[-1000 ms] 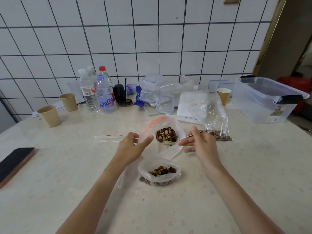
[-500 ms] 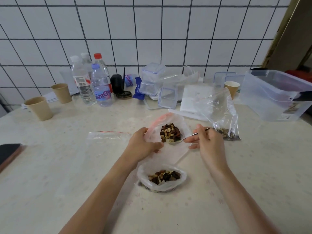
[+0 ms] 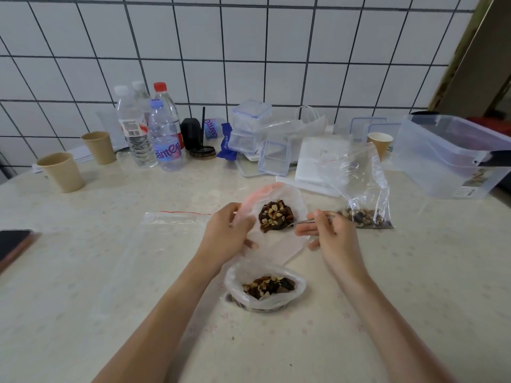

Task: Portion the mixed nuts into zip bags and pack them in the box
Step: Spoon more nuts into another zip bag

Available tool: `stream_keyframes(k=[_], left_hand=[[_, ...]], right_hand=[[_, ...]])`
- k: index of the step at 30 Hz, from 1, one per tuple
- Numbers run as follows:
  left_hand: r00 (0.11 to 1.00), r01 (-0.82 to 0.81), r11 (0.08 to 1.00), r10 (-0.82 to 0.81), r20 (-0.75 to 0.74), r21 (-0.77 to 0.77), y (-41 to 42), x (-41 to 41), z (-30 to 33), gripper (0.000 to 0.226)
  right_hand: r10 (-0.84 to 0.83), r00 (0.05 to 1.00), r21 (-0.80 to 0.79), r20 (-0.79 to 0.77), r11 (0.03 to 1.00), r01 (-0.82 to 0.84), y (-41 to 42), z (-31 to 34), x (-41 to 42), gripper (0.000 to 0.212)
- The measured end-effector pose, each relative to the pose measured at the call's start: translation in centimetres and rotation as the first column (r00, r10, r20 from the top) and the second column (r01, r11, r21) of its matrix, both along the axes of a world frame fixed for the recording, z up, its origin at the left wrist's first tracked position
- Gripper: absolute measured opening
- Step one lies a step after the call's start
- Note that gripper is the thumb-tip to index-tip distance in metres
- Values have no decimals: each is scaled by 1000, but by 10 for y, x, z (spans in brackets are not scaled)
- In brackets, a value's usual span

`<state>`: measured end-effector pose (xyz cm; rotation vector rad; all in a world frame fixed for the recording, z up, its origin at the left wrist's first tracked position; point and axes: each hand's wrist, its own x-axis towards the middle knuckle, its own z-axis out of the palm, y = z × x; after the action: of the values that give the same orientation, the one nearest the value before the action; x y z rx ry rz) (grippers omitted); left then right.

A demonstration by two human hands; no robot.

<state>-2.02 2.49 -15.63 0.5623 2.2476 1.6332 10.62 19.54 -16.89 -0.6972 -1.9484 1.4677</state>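
My left hand [image 3: 225,235] grips the left edge of a zip bag [image 3: 276,244] with a red strip, holding its mouth wide. A spoon [image 3: 307,221] heaped with mixed nuts [image 3: 276,215] sits at that mouth; my right hand [image 3: 330,232] pinches its handle. Closer to me stands a container lined with plastic [image 3: 265,289], holding more mixed nuts. A tall zip bag [image 3: 362,189] with nuts at its bottom stands just right of my right hand. An empty zip bag [image 3: 177,217] lies flat to the left. The clear storage box [image 3: 453,158] is at the far right.
Water bottles [image 3: 154,134], two paper cups [image 3: 62,171], small clear lidded containers [image 3: 251,125] and a white scale [image 3: 320,158] line the back by the tiled wall. A third cup [image 3: 380,142] stands near the box. A dark phone [image 3: 13,243] lies at the left edge.
My left hand has closed on the bag's edge and pulled the mouth wider. The loaded spoon has stayed at the bag's mouth, and the camera has tilted down.
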Motion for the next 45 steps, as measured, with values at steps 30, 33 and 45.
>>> stream_keyframes(k=[30,33,45], left_hand=[[963,-184,978,200,-183,99,-18,-7,2,35],[961,-168,982,182,-207,85,-26,-5,8,39],[894,-203,979,181,-411,-11,-69,45,12,14]], right_hand=[[55,974,-399,-219,906,-141,-12,10,5,27],[56,971,-385,-233,912,-145,-9,20,12,28],[146,945,-355,-291,901,-248,-24,46,75,31]])
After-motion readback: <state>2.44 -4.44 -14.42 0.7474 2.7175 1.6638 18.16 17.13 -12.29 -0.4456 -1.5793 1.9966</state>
